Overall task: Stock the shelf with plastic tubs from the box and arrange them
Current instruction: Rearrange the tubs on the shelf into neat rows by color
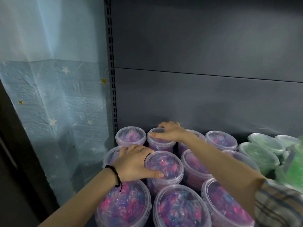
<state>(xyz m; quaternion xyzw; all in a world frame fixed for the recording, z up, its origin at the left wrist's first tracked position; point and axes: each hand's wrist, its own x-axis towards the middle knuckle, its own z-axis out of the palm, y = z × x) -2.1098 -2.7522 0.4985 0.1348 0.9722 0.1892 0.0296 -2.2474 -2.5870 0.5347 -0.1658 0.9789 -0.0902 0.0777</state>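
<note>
Several clear plastic tubs with pink, purple and blue filling stand in rows on the dark shelf. My left hand wraps around the lid rim of a tub in the middle row. My right hand reaches further back and grips the top of a tub in the back row. Another back-row tub stands by the left upright. Three larger-looking tubs sit nearest me, one of them in the centre. The box is out of view.
Tubs with green filling stand at the right end of the shelf. The grey back panel and a slotted upright bound the shelf. A blue star-patterned wall lies to the left.
</note>
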